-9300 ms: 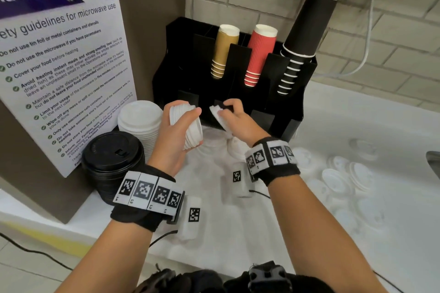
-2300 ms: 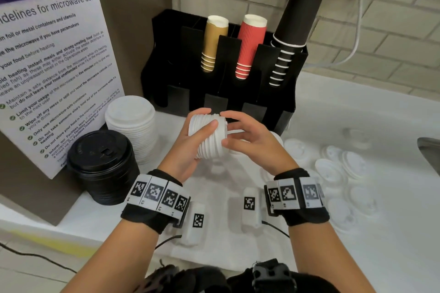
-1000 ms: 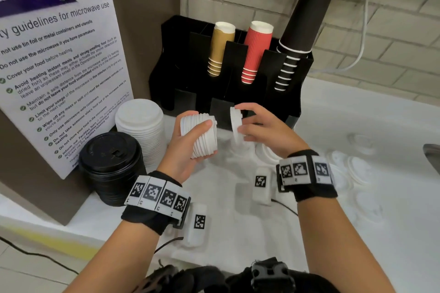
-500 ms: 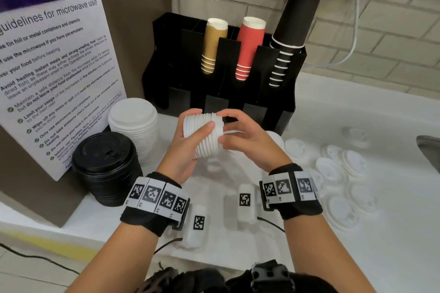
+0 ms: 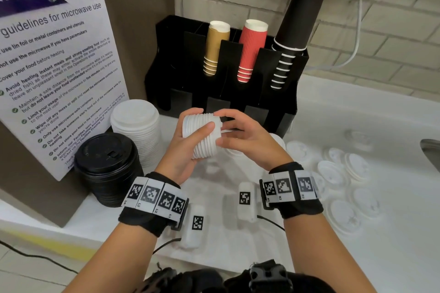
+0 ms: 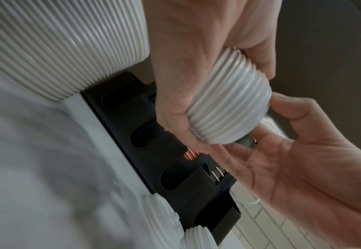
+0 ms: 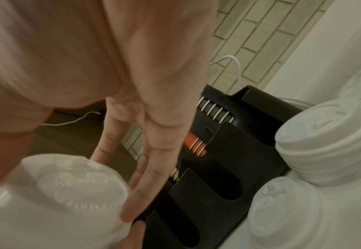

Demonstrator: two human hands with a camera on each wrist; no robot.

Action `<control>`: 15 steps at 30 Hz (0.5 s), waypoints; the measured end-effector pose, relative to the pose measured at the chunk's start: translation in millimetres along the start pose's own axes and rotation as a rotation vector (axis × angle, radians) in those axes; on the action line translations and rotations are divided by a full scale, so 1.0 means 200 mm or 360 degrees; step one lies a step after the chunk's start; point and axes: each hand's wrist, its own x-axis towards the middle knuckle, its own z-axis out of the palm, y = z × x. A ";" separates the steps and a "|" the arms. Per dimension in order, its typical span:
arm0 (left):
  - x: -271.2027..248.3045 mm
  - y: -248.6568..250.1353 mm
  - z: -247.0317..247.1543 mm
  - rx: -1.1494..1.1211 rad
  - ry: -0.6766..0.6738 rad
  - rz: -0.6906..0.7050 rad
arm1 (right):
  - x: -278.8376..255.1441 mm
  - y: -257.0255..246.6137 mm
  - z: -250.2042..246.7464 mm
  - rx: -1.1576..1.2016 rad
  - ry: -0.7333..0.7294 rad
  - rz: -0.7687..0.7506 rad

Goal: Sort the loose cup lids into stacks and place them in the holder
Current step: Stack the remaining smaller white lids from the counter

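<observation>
My left hand [image 5: 202, 119] grips a sideways stack of small white lids [image 5: 203, 137] just in front of the black holder [image 5: 273, 83]. My right hand [image 5: 222, 129] pinches the end lid of that stack, thumb below and fingers above. In the left wrist view the ribbed stack [image 6: 228, 107] sits in my left palm with the right hand's fingers [image 6: 239, 151] cupping its end. The right wrist view shows the end lid's face [image 7: 68, 193] and the holder's lower slots [image 7: 228, 185], which look dark. Several loose white lids [image 5: 333, 171] lie on the counter to the right.
A tall stack of larger white lids [image 5: 135, 126] and a stack of black lids [image 5: 107, 164] stand at the left by a microwave poster [image 5: 47, 66]. Tan [image 5: 214, 47], red [image 5: 252, 50] and black cups [image 5: 295, 28] fill the holder's top. A sink edge [image 5: 431, 150] is far right.
A second ago my right hand held a single lid apart from the stack. It has since come in against the stack's end, and both hands now meet on the stack.
</observation>
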 end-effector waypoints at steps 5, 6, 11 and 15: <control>0.01 0.01 0.00 -0.0002 0.0096 0.0041 | 0.05 -0.01 -0.04 -0.0071 -0.0177 0.0070; 0.01 0.01 0.00 -0.0005 0.0124 0.0061 | 0.08 0.01 -0.06 -0.0128 -0.0194 0.0151; 0.02 0.00 -0.01 -0.0031 0.0152 0.0070 | 0.25 0.15 -0.15 -0.1231 -0.0244 0.0626; 0.02 -0.02 -0.01 -0.0022 0.0152 0.0037 | 0.31 0.24 -0.14 -0.1667 -0.0470 0.0726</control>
